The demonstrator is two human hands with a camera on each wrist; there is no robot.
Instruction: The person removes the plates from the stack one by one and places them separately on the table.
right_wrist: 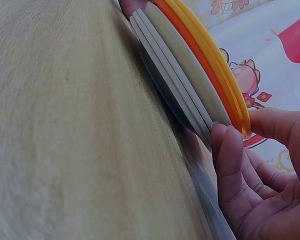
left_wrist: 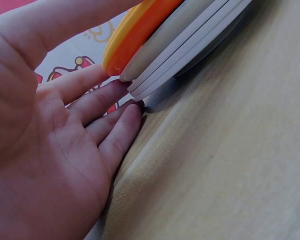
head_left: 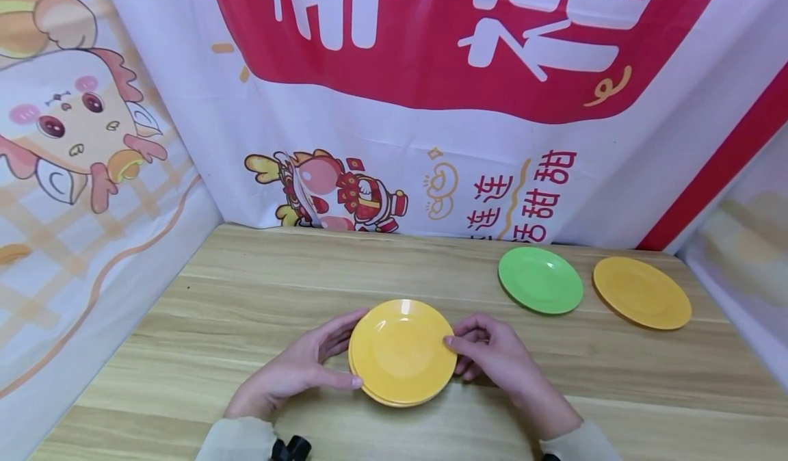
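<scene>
A stack of round plates [head_left: 403,351] stands on the wooden table between both hands, yellow on top. From the side, orange, cream and several whitish plate edges [right_wrist: 175,75] show beneath the yellow one, tilted in both wrist views by the camera angle. My left hand [head_left: 310,362] cups the stack's left side, thumb tip at the lower-left rim. Its fairly straight fingers [left_wrist: 97,100] touch the plate edges. On the right side, my right hand [head_left: 492,351] grips the stack, thumb over the yellow plate's rim and fingers [right_wrist: 230,155] curled against the lower edges.
At the back right lie a green plate [head_left: 540,280] and an orange-yellow plate [head_left: 642,293], side by side on the wooden table [head_left: 277,269]. A printed cloth [head_left: 382,139] hangs along the table's back edge, with more cloth at both sides.
</scene>
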